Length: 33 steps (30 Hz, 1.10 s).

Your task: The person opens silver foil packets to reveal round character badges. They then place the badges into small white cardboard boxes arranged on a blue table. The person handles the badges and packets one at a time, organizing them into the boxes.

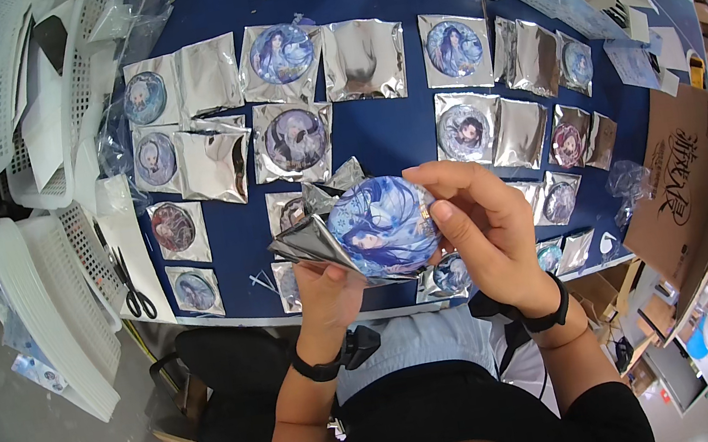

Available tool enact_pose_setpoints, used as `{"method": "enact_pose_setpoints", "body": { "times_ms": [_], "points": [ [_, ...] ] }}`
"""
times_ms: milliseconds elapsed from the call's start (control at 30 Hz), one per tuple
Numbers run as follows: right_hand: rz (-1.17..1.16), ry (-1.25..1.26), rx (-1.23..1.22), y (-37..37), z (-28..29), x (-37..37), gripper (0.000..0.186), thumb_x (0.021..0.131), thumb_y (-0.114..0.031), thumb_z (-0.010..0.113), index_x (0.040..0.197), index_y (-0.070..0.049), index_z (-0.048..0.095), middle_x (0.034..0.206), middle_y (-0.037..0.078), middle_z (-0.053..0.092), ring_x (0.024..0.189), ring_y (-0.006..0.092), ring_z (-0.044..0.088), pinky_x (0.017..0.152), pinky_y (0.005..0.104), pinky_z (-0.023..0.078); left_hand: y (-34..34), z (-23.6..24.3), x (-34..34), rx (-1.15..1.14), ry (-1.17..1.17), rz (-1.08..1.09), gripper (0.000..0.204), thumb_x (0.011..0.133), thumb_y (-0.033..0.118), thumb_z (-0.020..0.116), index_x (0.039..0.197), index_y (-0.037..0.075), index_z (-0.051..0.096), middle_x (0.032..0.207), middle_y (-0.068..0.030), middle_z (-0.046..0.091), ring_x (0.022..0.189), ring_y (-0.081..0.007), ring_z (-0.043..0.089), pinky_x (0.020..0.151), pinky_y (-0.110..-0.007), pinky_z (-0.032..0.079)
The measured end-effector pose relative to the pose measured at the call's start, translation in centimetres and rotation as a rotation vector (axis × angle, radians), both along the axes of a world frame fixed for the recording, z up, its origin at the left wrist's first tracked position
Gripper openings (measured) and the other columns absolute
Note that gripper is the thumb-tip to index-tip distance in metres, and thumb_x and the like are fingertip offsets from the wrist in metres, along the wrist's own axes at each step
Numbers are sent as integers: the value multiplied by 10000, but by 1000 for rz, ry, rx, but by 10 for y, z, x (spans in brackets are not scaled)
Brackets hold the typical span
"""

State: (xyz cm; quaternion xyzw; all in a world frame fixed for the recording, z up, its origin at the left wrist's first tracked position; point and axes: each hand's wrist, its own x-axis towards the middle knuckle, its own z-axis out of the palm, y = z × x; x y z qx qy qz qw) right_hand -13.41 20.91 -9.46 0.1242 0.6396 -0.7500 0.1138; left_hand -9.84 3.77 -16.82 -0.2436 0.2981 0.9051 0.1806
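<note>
Plainly, the blue tabletop (378,139) spreads widest, carrying rows of silver packets (364,59) and round illustrated badges (282,56) beyond and to either side of the hands. The right hand (495,232) comes in from the right, its grip narrowed at the rim; the left hand (329,296) sits lower and to the left, its grip closed around crumpled foil. That foil pouch (307,244) slants up and leftward from the left thumb. Smaller again, the blue button badge (384,226) is held up between the hands, picture side up; being round, its face has no long axis. The relation that counts, I judge, is badge right, pouch left: foil meets the badge's left rim, while the right fingertips touch its opposite edge. Whether any rim sits inside the pouch, I cannot tell.
</note>
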Motion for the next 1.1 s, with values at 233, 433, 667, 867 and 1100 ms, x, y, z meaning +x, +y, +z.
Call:
{"method": "enact_pose_setpoints", "body": {
  "times_ms": [233, 433, 667, 867, 1100],
  "points": [
    [49, 257, 333, 5, -14, -17, 190, 766, 12, 586, 955, 11, 569, 835, 96, 616, 535, 132, 559, 470, 233, 429, -7, -20, -15, -136, 50, -169, 585, 692, 358, 738, 1111, 41, 481, 1067, -70, 574, 964, -205, 581, 841, -351, 489],
    [72, 286, 357, 7, -19, -20, 180, 740, 22, 581, 919, 14, 575, 765, 114, 570, 536, 207, 548, 468, 276, 430, 2, -16, -25, -110, -74, -140, 607, 645, 270, 795, 1101, 48, 462, 969, -32, 577, 898, -182, 589, 800, -331, 502],
    [-64, 551, 480, 8, -31, -17, 273, 627, 90, 553, 897, 63, 584, 649, 113, 553, 501, 198, 533, 447, 262, 435, 6, -20, -21, -232, -14, -80, 546, 679, 253, 777, 1071, 5, 490, 966, -74, 593, 866, -207, 605, 758, -366, 525],
    [48, 568, 538, 9, -34, -12, 297, 638, 48, 590, 933, 17, 610, 733, 85, 558, 573, 194, 515, 487, 270, 411, 14, -17, -16, -416, 98, -180, 620, 658, 390, 762, 1071, 14, 494, 973, -55, 589, 846, -148, 601, 724, -280, 508],
    [148, 421, 576, 6, -30, -3, 378, 627, -93, 690, 999, -48, 643, 962, 85, 517, 834, 230, 503, 627, 287, 428, 22, -8, -15, -221, -77, -137, 763, 643, 267, 797, 1220, 69, 338, 1051, -72, 548, 942, -184, 572, 815, -312, 484]
  ]
}}
